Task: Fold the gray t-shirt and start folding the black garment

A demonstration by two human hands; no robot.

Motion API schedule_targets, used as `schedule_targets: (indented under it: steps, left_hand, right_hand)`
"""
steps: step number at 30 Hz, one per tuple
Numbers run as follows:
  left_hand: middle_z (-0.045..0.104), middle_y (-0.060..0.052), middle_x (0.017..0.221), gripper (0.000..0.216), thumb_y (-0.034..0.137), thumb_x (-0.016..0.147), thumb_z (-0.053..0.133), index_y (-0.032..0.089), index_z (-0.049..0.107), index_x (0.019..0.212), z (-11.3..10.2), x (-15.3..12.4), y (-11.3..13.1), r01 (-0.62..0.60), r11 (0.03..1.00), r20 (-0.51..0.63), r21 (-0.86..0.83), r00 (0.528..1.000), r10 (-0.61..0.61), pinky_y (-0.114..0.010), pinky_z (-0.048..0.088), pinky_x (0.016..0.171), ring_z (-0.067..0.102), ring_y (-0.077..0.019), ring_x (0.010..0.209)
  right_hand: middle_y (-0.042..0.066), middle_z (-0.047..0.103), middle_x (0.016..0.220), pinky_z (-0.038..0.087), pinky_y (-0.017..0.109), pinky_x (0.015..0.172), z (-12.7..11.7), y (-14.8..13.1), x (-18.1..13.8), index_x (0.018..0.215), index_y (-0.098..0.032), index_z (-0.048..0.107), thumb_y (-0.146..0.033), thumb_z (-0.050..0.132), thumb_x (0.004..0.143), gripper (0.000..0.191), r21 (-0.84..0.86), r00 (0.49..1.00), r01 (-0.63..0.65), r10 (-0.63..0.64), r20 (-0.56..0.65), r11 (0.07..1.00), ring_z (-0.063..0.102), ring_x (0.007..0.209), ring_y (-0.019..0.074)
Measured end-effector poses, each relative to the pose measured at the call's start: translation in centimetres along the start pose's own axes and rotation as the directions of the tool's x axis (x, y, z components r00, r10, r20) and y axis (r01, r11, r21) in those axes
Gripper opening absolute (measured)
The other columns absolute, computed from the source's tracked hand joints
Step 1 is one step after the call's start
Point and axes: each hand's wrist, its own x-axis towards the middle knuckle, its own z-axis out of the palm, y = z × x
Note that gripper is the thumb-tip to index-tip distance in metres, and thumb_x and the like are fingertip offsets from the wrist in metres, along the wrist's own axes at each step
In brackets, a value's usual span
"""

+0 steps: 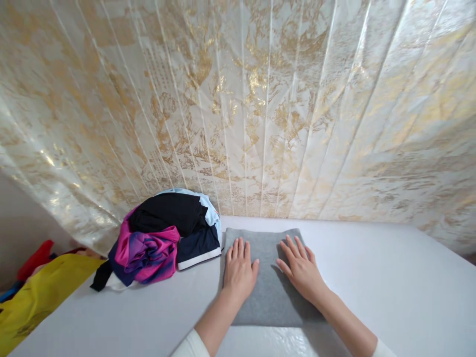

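A grey cloth point(266, 287), folded into a flat rectangle, lies on the white table in front of me. My left hand point(240, 267) rests palm down on its left side, with the fingers stretched toward the far edge. On the right side of the cloth is my right hand point(300, 270), its fingers spread and angled toward the far left. Neither hand grips anything. What kind of garment or textile the grey cloth is, I cannot tell.
To the left on the table point(390, 282) is a heap of clothes point(167, 238) in black, pink, purple, navy and light blue. Beyond the left edge hangs or lies a yellow fabric point(55, 292) beside a red piece point(35, 260). A white-and-gold curtain point(256, 109) runs along the back.
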Motion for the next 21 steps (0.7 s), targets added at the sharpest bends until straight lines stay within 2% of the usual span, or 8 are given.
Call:
schedule_targets:
  steps: [3, 7, 10, 12, 14, 18, 21]
  left_hand:
    - [0.038, -0.017, 0.147, 0.049, 0.034, 0.093, 0.043, 0.011, 0.047, 0.137, 0.9, 0.1, -0.5, -0.02, 0.999, -0.036, 0.035, 0.999, 0.021, -0.048, 0.027, 0.111, 0.032, -0.0291, 0.138]
    - [0.037, -0.016, 0.149, 0.048, 0.032, 0.092, 0.045, 0.013, 0.048, 0.136, 0.5, -0.7, -1.0, -0.011, 0.999, -0.035, 0.034, 0.999, 0.012, -0.047, 0.029, 0.109, 0.03, -0.0294, 0.139]
    - [0.032, -0.018, 0.151, 0.051, 0.023, 0.089, 0.046, 0.01, 0.043, 0.138, 0.0, -2.7, -2.0, 0.079, 0.996, -0.048, 0.039, 0.996, -0.077, -0.046, 0.033, 0.106, 0.028, -0.0305, 0.139]
    - [0.035, -0.019, 0.148, 0.051, 0.021, 0.087, 0.046, 0.008, 0.043, 0.137, -0.3, -4.6, -2.9, 0.174, 0.984, -0.069, 0.047, 0.983, -0.17, -0.045, 0.036, 0.103, 0.034, -0.0305, 0.135]
    - [0.04, -0.019, 0.144, 0.047, 0.023, 0.086, 0.047, 0.009, 0.048, 0.131, -0.5, -6.4, -3.7, 0.24, 0.97, -0.073, 0.046, 0.969, -0.236, -0.044, 0.037, 0.101, 0.04, -0.0296, 0.13]
    - [0.049, -0.016, 0.133, 0.03, 0.028, 0.086, 0.048, 0.012, 0.06, 0.109, -1.5, -8.7, -4.1, 0.269, 0.963, -0.056, 0.034, 0.962, -0.267, -0.042, 0.04, 0.097, 0.046, -0.0283, 0.121]
    - [0.057, -0.013, 0.115, 0.02, 0.027, 0.084, 0.048, 0.015, 0.063, 0.09, -2.2, -9.0, -4.0, 0.249, 0.968, -0.021, 0.0, 0.968, -0.249, -0.041, 0.041, 0.092, 0.051, -0.0284, 0.11]
  right_hand:
    - [0.009, 0.035, 0.151, 0.026, 0.052, 0.107, 0.3, 0.9, -0.6, 0.14, -0.022, 0.046, -0.054, 0.037, 0.092, 0.058, -0.02, 0.999, -0.042, 0.042, 0.03, 0.999, 0.024, 0.141, 0.0315]
    - [0.009, 0.033, 0.152, 0.023, 0.053, 0.109, -0.2, 0.9, -0.8, 0.141, -0.019, 0.044, -0.054, 0.037, 0.092, 0.061, -0.048, 0.996, -0.06, 0.063, 0.066, 0.997, 0.025, 0.141, 0.0321]
    - [0.01, 0.032, 0.152, 0.021, 0.055, 0.11, -0.7, 0.2, -1.1, 0.141, -0.017, 0.045, -0.054, 0.037, 0.092, 0.062, -0.027, 0.994, -0.085, 0.087, 0.067, 0.996, 0.025, 0.141, 0.0325]
    - [0.011, 0.031, 0.153, 0.02, 0.053, 0.111, -0.9, -0.9, -1.3, 0.142, -0.016, 0.043, -0.054, 0.037, 0.092, 0.063, 0.017, 0.996, -0.076, 0.075, 0.049, 0.997, 0.022, 0.142, 0.0313]
    - [0.011, 0.028, 0.153, 0.02, 0.051, 0.112, -0.9, -2.2, -1.5, 0.143, -0.016, 0.04, -0.055, 0.035, 0.092, 0.064, 0.072, 0.998, -0.034, 0.03, 0.052, 0.997, 0.02, 0.143, 0.0292]
    - [0.01, 0.029, 0.153, 0.019, 0.049, 0.113, -0.9, -4.4, -1.7, 0.144, -0.018, 0.039, -0.054, 0.039, 0.091, 0.064, 0.158, 0.992, 0.036, -0.054, 0.11, 0.987, 0.023, 0.142, 0.0284]
    - [0.013, 0.027, 0.153, 0.018, 0.049, 0.114, -2.0, -5.2, -2.1, 0.143, -0.015, 0.041, -0.05, 0.042, 0.09, 0.064, 0.191, 0.983, -0.028, -0.008, 0.185, 0.981, 0.021, 0.142, 0.0299]
